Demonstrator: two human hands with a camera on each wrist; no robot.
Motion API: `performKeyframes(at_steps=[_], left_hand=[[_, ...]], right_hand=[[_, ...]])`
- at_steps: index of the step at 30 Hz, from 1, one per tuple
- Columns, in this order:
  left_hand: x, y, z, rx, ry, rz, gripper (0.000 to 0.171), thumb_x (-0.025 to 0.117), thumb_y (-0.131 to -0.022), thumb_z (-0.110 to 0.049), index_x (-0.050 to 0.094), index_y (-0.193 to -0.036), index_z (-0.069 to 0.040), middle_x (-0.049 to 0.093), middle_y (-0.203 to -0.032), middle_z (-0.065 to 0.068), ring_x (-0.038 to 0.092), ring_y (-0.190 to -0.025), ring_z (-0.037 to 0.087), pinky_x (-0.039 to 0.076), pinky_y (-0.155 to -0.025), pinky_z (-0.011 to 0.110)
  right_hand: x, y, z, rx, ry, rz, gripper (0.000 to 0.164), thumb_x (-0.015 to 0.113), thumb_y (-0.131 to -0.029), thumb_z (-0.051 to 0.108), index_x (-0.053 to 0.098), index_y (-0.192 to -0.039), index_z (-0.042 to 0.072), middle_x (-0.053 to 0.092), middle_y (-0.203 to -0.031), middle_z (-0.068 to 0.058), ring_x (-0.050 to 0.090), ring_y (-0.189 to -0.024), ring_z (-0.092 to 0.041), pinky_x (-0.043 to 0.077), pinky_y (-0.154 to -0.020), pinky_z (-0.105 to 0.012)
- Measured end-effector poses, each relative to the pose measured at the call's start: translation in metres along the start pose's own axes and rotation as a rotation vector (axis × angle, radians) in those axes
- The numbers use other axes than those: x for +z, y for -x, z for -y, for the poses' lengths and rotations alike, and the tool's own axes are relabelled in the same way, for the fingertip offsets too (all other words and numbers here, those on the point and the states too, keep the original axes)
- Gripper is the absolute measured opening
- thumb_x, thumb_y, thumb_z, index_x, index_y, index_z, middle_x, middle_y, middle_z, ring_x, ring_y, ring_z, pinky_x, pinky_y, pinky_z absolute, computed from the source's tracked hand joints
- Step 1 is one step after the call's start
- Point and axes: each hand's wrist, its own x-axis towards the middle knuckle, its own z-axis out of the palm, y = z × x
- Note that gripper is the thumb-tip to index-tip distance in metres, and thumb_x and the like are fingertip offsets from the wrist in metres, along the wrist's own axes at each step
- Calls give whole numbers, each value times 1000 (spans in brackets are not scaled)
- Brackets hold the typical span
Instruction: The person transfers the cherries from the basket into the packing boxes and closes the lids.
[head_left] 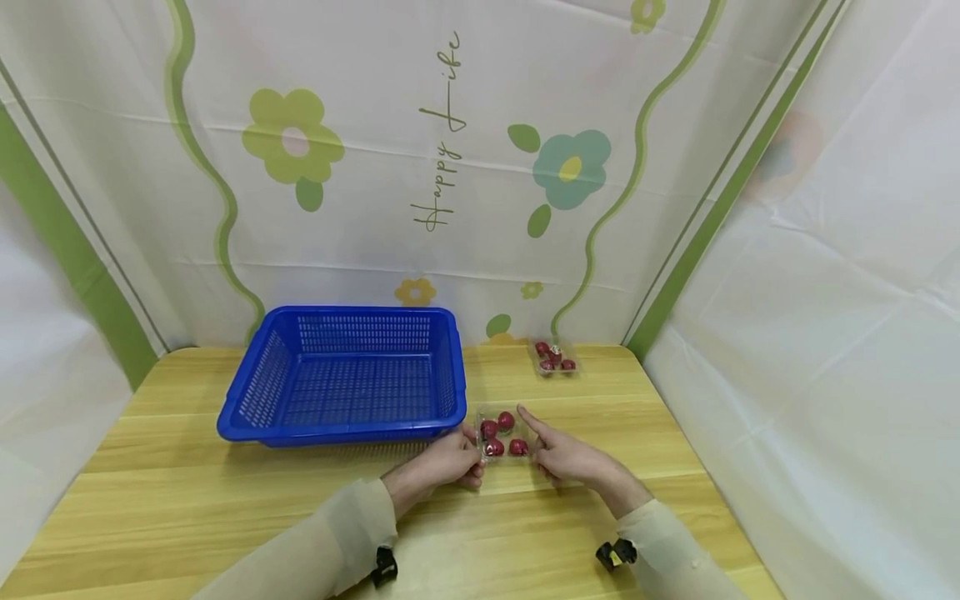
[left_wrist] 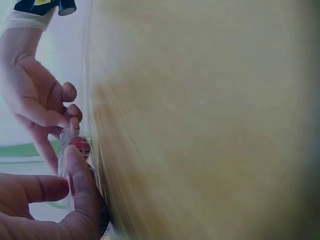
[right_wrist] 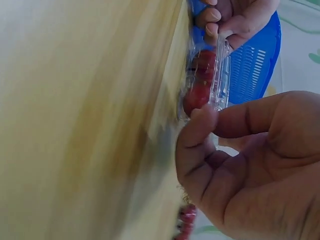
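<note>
A small clear plastic box (head_left: 506, 435) holding several round red fruit-like pieces (head_left: 506, 421) sits on the table, just right of the blue basket's near corner. My left hand (head_left: 448, 458) grips its left edge, thumb and fingers right at the plastic. On the opposite side my right hand (head_left: 568, 455) pinches the near right edge, its index finger stretched along the far right corner in the head view. The right wrist view shows that hand's thumb and fingertip (right_wrist: 202, 117) meeting at the lid's edge, red pieces (right_wrist: 197, 97) behind the clear wall.
A blue perforated plastic basket (head_left: 453, 367) stands at the left back of the wooden table (head_left: 487, 542). Another clear box (head_left: 574, 370) with red pieces sits at the back right edge. White printed curtains (head_left: 375, 242) surround the table.
</note>
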Motion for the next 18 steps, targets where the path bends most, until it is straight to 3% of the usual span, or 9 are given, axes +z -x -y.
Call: performKeyframes(at_steps=[1, 2, 3, 6, 8, 9, 11, 18], left_hand=[[0, 0, 0, 1, -1, -1, 34, 55, -110, 6, 46, -143, 5, 67, -87, 5, 65, -71, 13, 70, -69, 26], [0, 0, 0, 4, -2, -1, 35, 56, -110, 6, 46, -144, 5, 68, -87, 6, 66, -70, 13, 71, -69, 27], [1, 0, 0, 6, -3, -2, 36, 57, -109, 6, 46, -144, 5, 70, -88, 7, 67, -70, 14, 71, -69, 28], [1, 2, -1, 10, -5, 0, 37, 60, -110, 4, 48, -144, 5, 75, -94, 14, 69, -73, 17, 73, -71, 32], [1, 3, -2, 14, -13, 4, 37, 61, -111, 3, 49, -146, 6, 77, -100, 18, 72, -78, 19, 74, -73, 34], [1, 4, -2, 16, -16, 8, 37, 61, -111, 3, 50, -147, 7, 78, -103, 20, 72, -80, 20, 74, -75, 35], [1, 4, -2, 22, -28, 17, 38, 61, -112, 1, 51, -148, 8, 77, -108, 21, 73, -83, 21, 74, -76, 36], [2, 4, -1, 40, -55, 41, 44, 64, -116, -5, 54, -156, 11, 76, -116, 21, 76, -95, 22, 74, -82, 37]], right_hand=[[1, -1, 2, -5, 45, -25, 76, 41, -121, 0, 13, -190, 14, 68, -123, -33, 48, -64, -15, 50, -57, -28], [1, -1, 5, -13, 96, -59, 74, 42, -120, -1, 18, -189, 12, 69, -135, -38, 60, -70, -22, 61, -65, -34], [2, -1, 7, -18, 146, -96, 72, 43, -119, -2, 24, -188, 9, 66, -143, -41, 62, -73, -25, 64, -68, -39], [7, -3, 14, -36, 326, -258, 64, 51, -115, -1, 44, -179, 1, 60, -159, -40, 69, -98, -39, 68, -90, -54], [12, -4, 20, -29, 436, -371, 59, 60, -114, 4, 55, -172, 0, 64, -149, -34, 68, -123, -47, 66, -105, -65], [15, -4, 23, -31, 482, -415, 56, 64, -113, 7, 58, -169, -1, 64, -148, -32, 68, -119, -43, 67, -100, -62], [22, -4, 29, -51, 575, -482, 53, 70, -113, 13, 64, -164, 0, 67, -151, -29, 69, -131, -46, 66, -108, -64], [43, -3, 42, -149, 719, -475, 51, 80, -112, 23, 71, -156, -1, 72, -154, -26, 71, -142, -48, 67, -113, -66]])
